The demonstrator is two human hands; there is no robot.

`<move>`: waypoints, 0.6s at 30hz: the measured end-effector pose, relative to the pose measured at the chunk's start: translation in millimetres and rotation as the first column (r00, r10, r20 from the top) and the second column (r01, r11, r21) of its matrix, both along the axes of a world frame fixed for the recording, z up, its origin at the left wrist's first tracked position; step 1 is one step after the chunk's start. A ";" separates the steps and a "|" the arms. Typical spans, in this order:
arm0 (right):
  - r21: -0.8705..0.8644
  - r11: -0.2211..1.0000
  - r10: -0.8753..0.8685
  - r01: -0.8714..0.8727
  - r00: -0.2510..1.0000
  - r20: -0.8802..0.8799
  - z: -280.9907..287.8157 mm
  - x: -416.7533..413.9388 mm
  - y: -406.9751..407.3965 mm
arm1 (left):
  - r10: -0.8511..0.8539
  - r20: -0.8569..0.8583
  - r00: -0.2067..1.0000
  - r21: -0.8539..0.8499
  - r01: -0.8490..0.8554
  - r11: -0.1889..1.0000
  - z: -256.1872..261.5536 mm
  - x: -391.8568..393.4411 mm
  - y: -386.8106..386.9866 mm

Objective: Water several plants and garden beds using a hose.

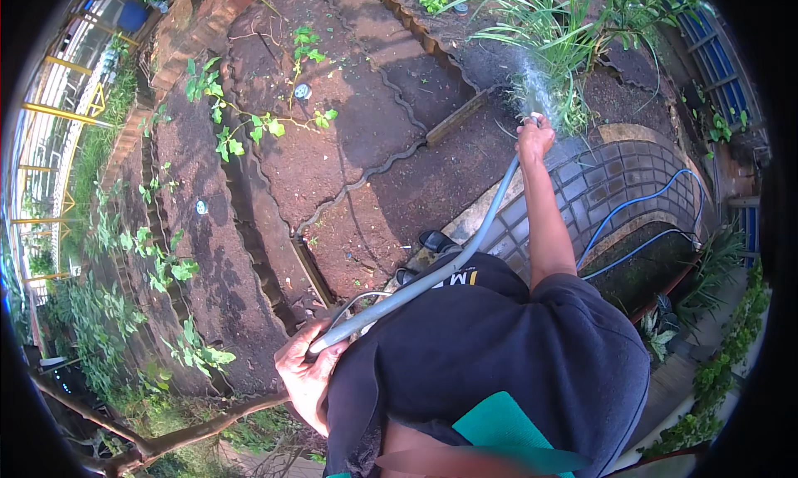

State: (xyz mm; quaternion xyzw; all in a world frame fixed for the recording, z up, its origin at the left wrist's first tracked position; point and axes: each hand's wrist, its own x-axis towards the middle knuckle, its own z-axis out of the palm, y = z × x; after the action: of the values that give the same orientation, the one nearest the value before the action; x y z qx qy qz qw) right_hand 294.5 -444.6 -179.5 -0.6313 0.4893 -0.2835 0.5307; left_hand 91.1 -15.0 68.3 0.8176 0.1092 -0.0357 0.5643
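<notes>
A grey-blue garden hose runs across the front of my dark shirt. At its far end my right hand grips it close to the outlet. Water sprays from there onto a clump of long-leaved green plants. My left hand is closed around the hose lower down, at the left of my body. The fingers of the right hand cover the outlet, so its shape is partly hidden.
Corrugated edging divides the brown soil beds. Leafy seedlings grow on the left. More blue hose loops over the wet paved path. A bare branch reaches in at the lower left. My dark shoes stand by the path's edge.
</notes>
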 end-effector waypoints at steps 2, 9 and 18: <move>0.064 0.997 0.045 -0.044 0.999 -0.008 7.4 -1.7 2.6 | -0.013 -0.004 1.000 -0.020 0.013 1.000 -1.5 -0.2 -0.7; 0.248 0.954 0.179 -0.170 0.984 -0.013 23.1 -3.3 15.8 | 0.035 -0.019 0.999 -0.055 -0.036 0.998 -0.5 1.4 -7.5; 0.225 0.853 0.387 -0.470 0.860 0.332 61.7 16.8 40.4 | -0.002 0.046 0.999 -0.051 0.004 0.999 -13.5 -6.1 -2.9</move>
State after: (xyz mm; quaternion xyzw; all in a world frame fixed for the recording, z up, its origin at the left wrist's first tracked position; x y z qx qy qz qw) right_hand 311.4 -404.2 -117.8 -0.5921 0.2933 -0.1645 0.7324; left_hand 84.9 -17.9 54.8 0.8037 0.0939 -0.0205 0.5872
